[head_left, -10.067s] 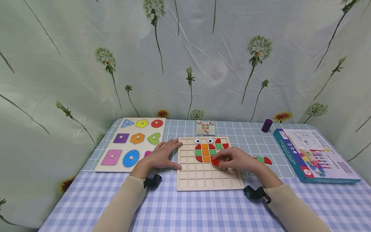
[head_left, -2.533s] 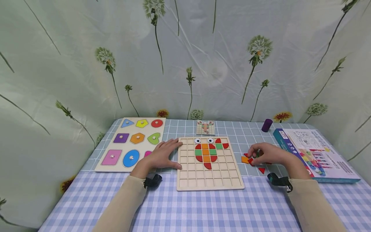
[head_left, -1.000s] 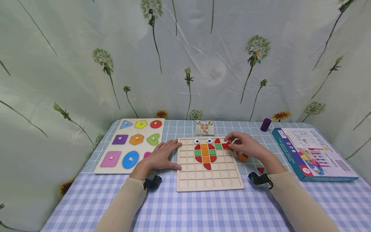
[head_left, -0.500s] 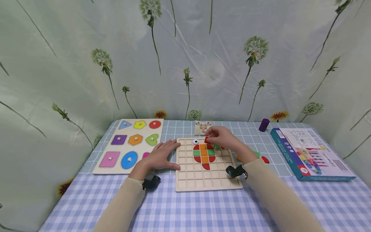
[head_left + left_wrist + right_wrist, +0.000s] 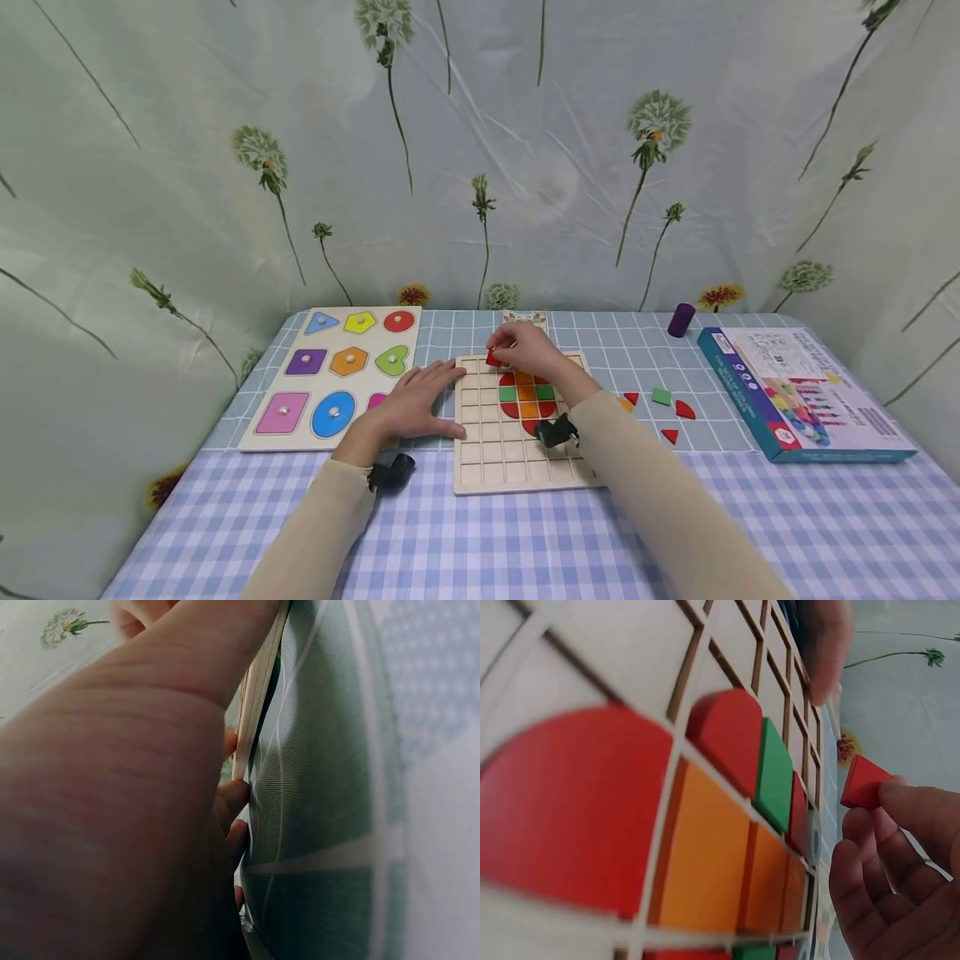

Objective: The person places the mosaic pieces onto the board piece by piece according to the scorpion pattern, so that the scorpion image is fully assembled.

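Note:
The right hand (image 5: pixel 528 348) pinches a red piece (image 5: pixel 492 357) between thumb and fingers above the far-left part of the gridded wooden board (image 5: pixel 480 477). In the right wrist view the red piece (image 5: pixel 866 782) has straight edges and a pointed corner, held clear of the board. Orange, green and red pieces, among them an orange square (image 5: pixel 705 851), fill several cells. The left hand (image 5: pixel 416 406) rests with spread fingers at the board's left edge; the left wrist view shows its fingertips against that edge (image 5: pixel 259 697). The right hand and forearm hide the eye pieces and upper-right pieces.
Right of the board lie a green square (image 5: pixel 662 396), a red rounded piece (image 5: pixel 685 409) and red triangles (image 5: pixel 670 436). A box (image 5: pixel 810 392), a purple cylinder (image 5: pixel 681 320), a shape puzzle (image 5: pixel 348 333) and a partly hidden picture card (image 5: pixel 537 318) surround the board.
The right hand took a red piece from the loose pieces and moved left across the board with it. A red rounded piece now sits in the lower middle. The left hand stayed put.

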Available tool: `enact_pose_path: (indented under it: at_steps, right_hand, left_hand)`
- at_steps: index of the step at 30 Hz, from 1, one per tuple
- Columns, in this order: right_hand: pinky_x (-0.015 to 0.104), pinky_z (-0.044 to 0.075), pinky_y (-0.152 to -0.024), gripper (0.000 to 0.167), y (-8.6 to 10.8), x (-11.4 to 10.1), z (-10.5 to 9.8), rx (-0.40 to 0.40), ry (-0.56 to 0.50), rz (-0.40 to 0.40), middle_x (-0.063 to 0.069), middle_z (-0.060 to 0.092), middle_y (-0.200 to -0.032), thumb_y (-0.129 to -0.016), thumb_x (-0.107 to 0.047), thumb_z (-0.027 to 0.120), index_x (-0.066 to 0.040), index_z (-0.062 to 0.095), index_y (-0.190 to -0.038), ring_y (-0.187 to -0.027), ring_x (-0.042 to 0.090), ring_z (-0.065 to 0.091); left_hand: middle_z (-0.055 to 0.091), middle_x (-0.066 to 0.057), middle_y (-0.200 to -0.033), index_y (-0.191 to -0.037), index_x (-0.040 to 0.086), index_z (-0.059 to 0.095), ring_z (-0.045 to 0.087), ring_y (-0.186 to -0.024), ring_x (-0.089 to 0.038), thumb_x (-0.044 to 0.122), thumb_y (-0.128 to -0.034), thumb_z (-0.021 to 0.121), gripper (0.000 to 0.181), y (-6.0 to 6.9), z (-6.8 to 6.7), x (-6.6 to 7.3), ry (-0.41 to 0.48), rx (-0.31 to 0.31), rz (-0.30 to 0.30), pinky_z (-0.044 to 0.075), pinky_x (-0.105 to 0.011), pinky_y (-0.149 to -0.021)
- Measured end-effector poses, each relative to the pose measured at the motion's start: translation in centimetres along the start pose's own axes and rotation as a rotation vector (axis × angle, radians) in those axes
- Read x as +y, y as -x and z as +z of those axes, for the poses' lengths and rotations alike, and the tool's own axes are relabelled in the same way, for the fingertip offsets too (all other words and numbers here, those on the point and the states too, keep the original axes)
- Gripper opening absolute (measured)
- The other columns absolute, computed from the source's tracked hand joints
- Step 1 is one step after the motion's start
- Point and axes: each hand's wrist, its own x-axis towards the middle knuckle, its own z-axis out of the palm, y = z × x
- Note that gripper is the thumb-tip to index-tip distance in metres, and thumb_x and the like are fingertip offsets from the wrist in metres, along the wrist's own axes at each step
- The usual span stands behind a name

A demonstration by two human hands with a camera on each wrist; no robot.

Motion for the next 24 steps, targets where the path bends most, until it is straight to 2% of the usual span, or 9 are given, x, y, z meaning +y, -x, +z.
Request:
enact_pose_path:
  at_steps: [13, 17, 24]
  right_hand:
    - [0.026, 0.056, -0.067, 0.012, -0.63, -0.69, 0.96, -0.029, -0.005, 0.073, 0.011, 0.067, -0.094, -0.098, -0.008, 0.060, -0.006, 0.069, -0.107, -0.074, 0.019, 0.062]
    - [0.026, 0.057, -0.067, 0.012, -0.68, -0.65, 1.06, -0.036, 0.013, 0.073, 0.011, 0.067, -0.094, -0.097, -0.007, 0.060, -0.006, 0.068, -0.107, -0.071, 0.018, 0.063]
    - [0.022, 0.049, -0.062, 0.013, -0.85, -0.75, 1.15, -0.056, 0.087, 0.051, 0.010, 0.067, -0.094, -0.097, -0.007, 0.061, -0.008, 0.068, -0.108, -0.067, 0.015, 0.056]
  left_hand:
    - [0.024, -0.004, -0.167, -0.158, 0.021, 0.030, 0.016, -0.157, -0.029, 0.067, -0.0730, 0.077, 0.107, -0.08, 0.11, -0.07, 0.015, 0.006, -0.011, 0.009, -0.056, -0.127]
    - [0.025, -0.003, -0.167, -0.158, 0.020, 0.029, 0.017, -0.157, -0.028, 0.067, -0.0730, 0.077, 0.108, -0.06, 0.20, -0.10, 0.020, 0.008, -0.016, 0.010, -0.055, -0.127]
    - [0.025, -0.003, -0.167, -0.158, 0.020, 0.029, 0.017, -0.157, -0.027, 0.066, -0.0728, 0.078, 0.108, -0.01, 0.21, -0.15, 0.023, 0.016, -0.018, 0.010, -0.055, -0.127]
